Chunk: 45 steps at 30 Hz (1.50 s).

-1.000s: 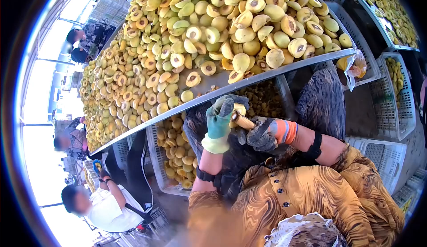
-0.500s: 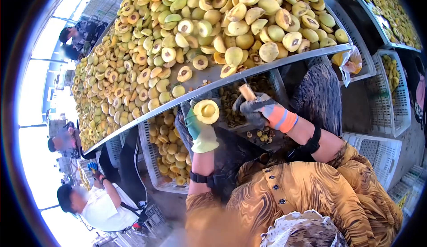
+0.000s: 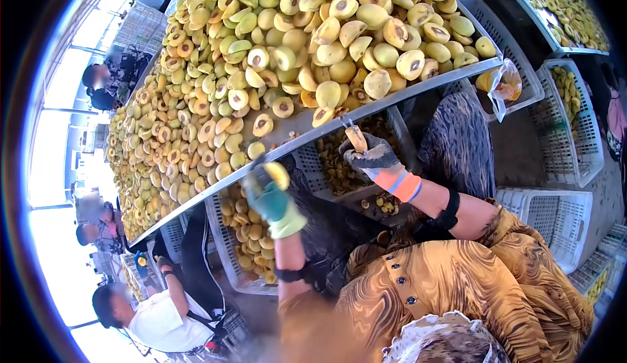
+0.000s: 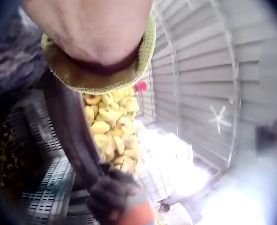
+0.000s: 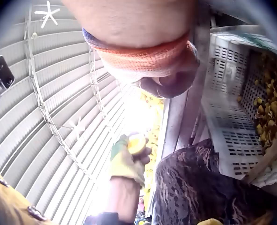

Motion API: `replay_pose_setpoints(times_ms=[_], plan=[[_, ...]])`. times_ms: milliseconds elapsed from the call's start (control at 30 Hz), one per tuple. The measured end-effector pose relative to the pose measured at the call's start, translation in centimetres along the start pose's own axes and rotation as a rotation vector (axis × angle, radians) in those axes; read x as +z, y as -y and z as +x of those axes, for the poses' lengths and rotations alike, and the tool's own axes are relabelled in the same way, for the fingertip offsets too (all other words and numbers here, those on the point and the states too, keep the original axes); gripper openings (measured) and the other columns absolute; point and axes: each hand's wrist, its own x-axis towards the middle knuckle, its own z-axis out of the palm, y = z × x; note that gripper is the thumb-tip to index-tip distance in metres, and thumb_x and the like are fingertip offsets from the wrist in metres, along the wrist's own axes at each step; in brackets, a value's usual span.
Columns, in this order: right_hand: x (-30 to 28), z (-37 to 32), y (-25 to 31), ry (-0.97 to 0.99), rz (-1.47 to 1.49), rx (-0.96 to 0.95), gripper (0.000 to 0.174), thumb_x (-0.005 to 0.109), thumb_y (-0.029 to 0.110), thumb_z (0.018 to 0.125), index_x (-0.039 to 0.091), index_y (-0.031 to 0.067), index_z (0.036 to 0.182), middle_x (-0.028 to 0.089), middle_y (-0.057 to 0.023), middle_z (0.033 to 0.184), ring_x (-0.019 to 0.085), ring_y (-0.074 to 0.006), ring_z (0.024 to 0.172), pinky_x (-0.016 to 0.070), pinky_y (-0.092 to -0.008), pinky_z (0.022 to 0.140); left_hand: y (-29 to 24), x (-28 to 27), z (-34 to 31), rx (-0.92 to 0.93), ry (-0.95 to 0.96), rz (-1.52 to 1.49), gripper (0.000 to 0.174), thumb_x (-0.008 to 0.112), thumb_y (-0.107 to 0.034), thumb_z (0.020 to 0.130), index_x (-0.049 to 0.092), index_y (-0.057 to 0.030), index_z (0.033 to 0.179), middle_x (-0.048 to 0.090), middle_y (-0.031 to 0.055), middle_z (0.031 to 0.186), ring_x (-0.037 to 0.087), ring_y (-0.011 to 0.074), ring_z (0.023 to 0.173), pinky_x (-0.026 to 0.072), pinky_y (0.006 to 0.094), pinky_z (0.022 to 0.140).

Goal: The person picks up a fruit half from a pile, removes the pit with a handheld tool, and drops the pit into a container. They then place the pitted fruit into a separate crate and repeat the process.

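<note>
My left hand [image 3: 273, 199], in a green glove with a pale yellow cuff, holds a yellow peach half [image 3: 277, 175]; it is blurred in the head view. The hand is by the front edge of the table, above a crate [image 3: 261, 288] of peach halves. In the right wrist view the cut peach half [image 5: 137, 143] shows against the fingers of the left hand [image 5: 123, 159]. My right hand [image 3: 377, 159], in a grey glove with an orange cuff, grips a wooden-handled pitting tool [image 3: 356, 139], its metal tip pointing up toward the table edge.
A metal-rimmed table [image 3: 444, 81] bears a large heap of halved peaches [image 3: 274, 69]. Under its edge stands a crate of dark scraps [image 3: 339, 167]. More white crates [image 3: 555, 216] stand at the right, and a plastic bag [image 3: 506, 88] hangs near the table corner. Another person [image 3: 170, 317] works at the left.
The hands were together with the tool at the fruit, then parted. The left hand has moved left and up with the peach half; the right hand keeps the tool, now upright near the table edge.
</note>
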Motion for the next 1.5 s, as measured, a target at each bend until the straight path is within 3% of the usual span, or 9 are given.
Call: replay_pose_setpoints(times_ms=[200, 300, 400, 567, 700, 767, 833, 1033, 1500], plan=[[-0.1, -0.6, 0.7, 0.213, 0.220, 0.201, 0.048, 0.078, 0.012, 0.076, 0.055, -0.0059, 0.116, 0.058, -0.0024, 0.083, 0.053, -0.0056, 0.063, 0.0414, -0.0180, 0.052, -8.5, -8.3, 2.4, 0.637, 0.102, 1.786, 0.039, 0.064, -0.040, 0.086, 0.068, -0.0036, 0.100, 0.067, 0.0142, 0.093, 0.062, 0.0298, 0.087, 0.0509, 0.0390, 0.076], [1.8, -0.9, 1.4, 0.155, 0.211, 0.094, 0.046, 0.077, 0.011, 0.076, 0.057, -0.0053, 0.114, 0.059, -0.0016, 0.084, 0.052, -0.0045, 0.061, 0.0404, -0.0171, 0.052, -9.4, -1.8, 1.6, 1.026, 0.080, 1.586, 0.041, 0.067, -0.036, 0.084, 0.065, -0.0034, 0.109, 0.067, 0.0131, 0.093, 0.061, 0.0315, 0.095, 0.0506, 0.0395, 0.082], [2.3, -0.9, 3.0, -0.087, -0.036, -0.029, 0.031, 0.072, 0.009, 0.081, 0.060, 0.0011, 0.109, 0.057, 0.0026, 0.075, 0.050, -0.0035, 0.057, 0.0388, -0.0169, 0.050, -5.0, 6.1, 1.2, 0.662, 0.509, 0.857, 0.059, 0.072, -0.034, 0.079, 0.052, -0.0040, 0.126, 0.062, 0.0165, 0.109, 0.059, 0.0340, 0.105, 0.0491, 0.0399, 0.089], [1.0, -0.8, 5.0, -0.169, 0.086, 0.002, 0.020, 0.067, 0.010, 0.085, 0.062, 0.0053, 0.104, 0.055, 0.0036, 0.068, 0.046, -0.0051, 0.049, 0.0350, -0.0209, 0.043, 1.0, 15.3, 1.4, 0.608, 0.795, 1.153, 0.067, 0.076, -0.028, 0.074, 0.048, -0.0119, 0.132, 0.059, 0.0212, 0.112, 0.062, 0.0365, 0.096, 0.0522, 0.0399, 0.082], [0.9, -0.7, 4.7, -0.182, -0.015, 0.096, 0.018, 0.065, 0.007, 0.086, 0.061, 0.0051, 0.103, 0.054, 0.0038, 0.066, 0.044, -0.0064, 0.047, 0.0357, -0.0228, 0.041, 0.7, 14.4, 2.5, 0.321, 0.714, 0.489, 0.046, 0.065, -0.015, 0.087, 0.052, -0.0110, 0.130, 0.058, 0.0128, 0.116, 0.060, 0.0237, 0.100, 0.0533, 0.0362, 0.083], [0.9, -0.7, 3.3, -0.103, -0.030, 0.033, 0.030, 0.064, 0.002, 0.085, 0.059, 0.0020, 0.114, 0.059, 0.0002, 0.083, 0.052, -0.0057, 0.066, 0.0429, -0.0206, 0.057, -2.4, 12.3, 1.9, -0.328, 0.558, 0.094, 0.034, 0.052, -0.016, 0.097, 0.051, -0.0050, 0.130, 0.057, 0.0071, 0.118, 0.057, 0.0173, 0.105, 0.0498, 0.0297, 0.092], [1.2, -0.6, 1.5, 0.049, 0.059, -0.049, 0.039, 0.063, -0.001, 0.084, 0.056, -0.0003, 0.121, 0.062, -0.0039, 0.097, 0.058, -0.0083, 0.083, 0.0481, -0.0214, 0.070, 1.3, 8.5, 3.1, -0.153, 0.476, -0.062, 0.038, 0.049, -0.025, 0.098, 0.052, -0.0002, 0.127, 0.061, 0.0113, 0.113, 0.061, 0.0198, 0.099, 0.0505, 0.0323, 0.088], [3.1, -1.3, 1.5, 0.163, -0.490, -0.091, 0.043, 0.064, 0.002, 0.083, 0.054, 0.0003, 0.125, 0.062, -0.0033, 0.111, 0.057, -0.0099, 0.098, 0.0465, -0.0259, 0.087, -1.0, 5.4, -2.1, -0.580, 0.274, -0.392, 0.035, 0.051, -0.021, 0.098, 0.050, -0.0012, 0.126, 0.057, 0.0096, 0.120, 0.056, 0.0212, 0.112, 0.0451, 0.0347, 0.099], [2.5, -1.2, -0.5, 0.149, -0.752, 0.003, 0.043, 0.068, 0.010, 0.080, 0.056, 0.0042, 0.121, 0.064, -0.0096, 0.112, 0.059, -0.0170, 0.104, 0.0445, -0.0297, 0.093, -0.5, 5.0, -4.6, -0.095, 0.382, 0.115, 0.029, 0.058, -0.025, 0.096, 0.061, -0.0001, 0.110, 0.061, 0.0009, 0.100, 0.056, 0.0103, 0.090, 0.0457, 0.0261, 0.083]])
